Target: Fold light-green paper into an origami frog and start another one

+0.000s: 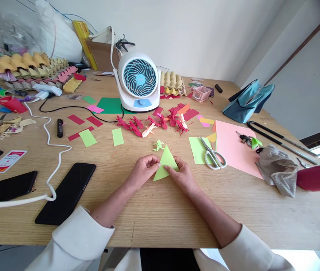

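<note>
A light green sheet of paper point(165, 165), folded to a triangle with its tip pointing away from me, is held just over the table. My left hand point(145, 169) pinches its left edge between thumb and fingers. On the right side, my right hand point(182, 172) grips it with the thumb on top and the fingers behind. Just beyond the tip lies a small folded light green paper figure point(158, 145). Farther back sits a row of red folded paper figures point(134, 126), with a few pale ones point(149, 130) among them.
A white fan point(140, 81) stands at the back. White-handled scissors point(214, 158) lie on green paper, beside a pink sheet point(234, 145). Black phones point(66, 192) and a white cable point(59, 158) are at left. Red strips, a marker point(59, 128) and a blue bag point(247, 101) lie around.
</note>
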A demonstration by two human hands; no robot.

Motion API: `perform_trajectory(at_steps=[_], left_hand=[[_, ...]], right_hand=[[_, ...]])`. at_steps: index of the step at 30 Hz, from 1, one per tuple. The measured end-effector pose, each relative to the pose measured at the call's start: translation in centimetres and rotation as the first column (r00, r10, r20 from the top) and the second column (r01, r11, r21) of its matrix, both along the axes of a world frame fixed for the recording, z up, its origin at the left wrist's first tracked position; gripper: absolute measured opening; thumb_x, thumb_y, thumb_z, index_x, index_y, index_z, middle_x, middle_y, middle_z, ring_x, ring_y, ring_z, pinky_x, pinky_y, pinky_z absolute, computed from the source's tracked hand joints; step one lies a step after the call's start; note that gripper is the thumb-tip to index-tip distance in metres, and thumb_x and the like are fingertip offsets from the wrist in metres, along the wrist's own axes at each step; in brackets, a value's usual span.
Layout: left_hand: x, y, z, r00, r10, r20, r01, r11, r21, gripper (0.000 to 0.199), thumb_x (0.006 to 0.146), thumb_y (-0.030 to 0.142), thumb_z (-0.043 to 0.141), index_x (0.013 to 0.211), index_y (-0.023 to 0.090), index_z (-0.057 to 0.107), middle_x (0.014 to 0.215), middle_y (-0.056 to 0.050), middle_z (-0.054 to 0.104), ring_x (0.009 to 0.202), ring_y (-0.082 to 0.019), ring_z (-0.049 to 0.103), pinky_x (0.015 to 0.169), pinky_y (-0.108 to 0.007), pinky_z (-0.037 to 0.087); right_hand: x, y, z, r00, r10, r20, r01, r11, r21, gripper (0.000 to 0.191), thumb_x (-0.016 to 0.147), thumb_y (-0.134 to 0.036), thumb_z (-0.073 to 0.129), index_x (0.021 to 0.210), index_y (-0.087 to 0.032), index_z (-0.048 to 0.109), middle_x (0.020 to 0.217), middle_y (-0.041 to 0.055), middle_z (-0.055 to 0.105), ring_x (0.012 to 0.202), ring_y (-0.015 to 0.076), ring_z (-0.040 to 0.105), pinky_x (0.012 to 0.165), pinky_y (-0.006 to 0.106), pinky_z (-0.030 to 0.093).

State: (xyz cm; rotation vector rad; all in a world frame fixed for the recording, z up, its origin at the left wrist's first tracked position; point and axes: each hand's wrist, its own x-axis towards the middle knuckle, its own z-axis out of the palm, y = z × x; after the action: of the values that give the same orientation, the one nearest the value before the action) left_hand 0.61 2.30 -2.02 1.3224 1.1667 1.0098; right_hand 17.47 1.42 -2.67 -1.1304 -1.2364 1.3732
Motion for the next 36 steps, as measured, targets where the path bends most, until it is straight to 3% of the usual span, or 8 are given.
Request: perform_trajectory(at_steps=[11, 17, 21, 26, 36], left_hand=[[0.3, -0.1, 0.4, 0.999, 0.046, 0.023, -0.045, 0.998, -0.045, 0.012, 0.070, 0.027, 0.066, 0.066, 0.017, 0.061, 0.063, 0.003, 0.057, 0.059, -0.011, 0.049, 0.058, -0.023, 0.038], [0.6, -0.3, 0.9, 0.989, 0.094, 0.117, -0.067, 0.975, -0.214, 0.017, 0.065, 0.032, 0.071, 0.068, 0.016, 0.063, 0.063, 0.003, 0.060, 0.058, -0.011, 0.053, 0.056, -0.023, 0.042], [0.6, -0.4, 1.1, 0.976, 0.129, 0.174, -0.073, 0.952, -0.297, 0.025, 0.061, 0.035, 0.077, 0.074, 0.016, 0.066, 0.072, 0.000, 0.068, 0.065, -0.014, 0.061, 0.062, -0.027, 0.050], [0.6, -0.3, 0.8, 0.970, 0.134, 0.202, -0.071, 0.954, -0.292, 0.030, 0.062, 0.039, 0.078, 0.077, 0.015, 0.068, 0.070, 0.000, 0.068, 0.061, -0.012, 0.061, 0.058, -0.024, 0.049], [0.3, -0.3, 1.0, 0.969, 0.099, 0.227, -0.014, 0.938, -0.348, 0.036, 0.063, 0.045, 0.078, 0.079, 0.015, 0.064, 0.074, 0.000, 0.068, 0.066, -0.013, 0.063, 0.060, -0.026, 0.054]], right_hand=[[0.0, -0.1, -0.6, 1.000, 0.009, 0.013, -0.010, 0.992, 0.125, 0.019, 0.078, -0.033, 0.070, 0.082, -0.022, 0.056, 0.077, -0.0015, 0.057, 0.069, 0.0148, 0.051, 0.064, 0.027, 0.042], [0.0, -0.1, -0.9, 1.000, 0.011, 0.019, -0.014, 0.986, 0.164, 0.015, 0.082, -0.034, 0.066, 0.084, -0.022, 0.056, 0.074, -0.0026, 0.053, 0.066, 0.0134, 0.047, 0.061, 0.025, 0.040], [0.1, 0.0, -1.0, 0.998, 0.012, 0.058, -0.028, 0.959, 0.281, 0.003, 0.083, -0.023, 0.060, 0.085, -0.022, 0.062, 0.080, -0.0007, 0.057, 0.073, 0.0146, 0.052, 0.069, 0.026, 0.042], [0.3, 0.3, -1.2, 0.998, 0.031, 0.063, -0.054, 0.918, 0.394, 0.016, 0.077, -0.010, 0.053, 0.079, -0.021, 0.065, 0.086, 0.0018, 0.059, 0.086, 0.0170, 0.056, 0.081, 0.030, 0.043], [0.6, 0.6, -1.7, 0.992, 0.017, 0.124, -0.074, 0.880, 0.469, 0.021, 0.079, -0.006, 0.052, 0.074, -0.021, 0.066, 0.093, 0.0044, 0.056, 0.090, 0.0169, 0.056, 0.081, 0.031, 0.045]])
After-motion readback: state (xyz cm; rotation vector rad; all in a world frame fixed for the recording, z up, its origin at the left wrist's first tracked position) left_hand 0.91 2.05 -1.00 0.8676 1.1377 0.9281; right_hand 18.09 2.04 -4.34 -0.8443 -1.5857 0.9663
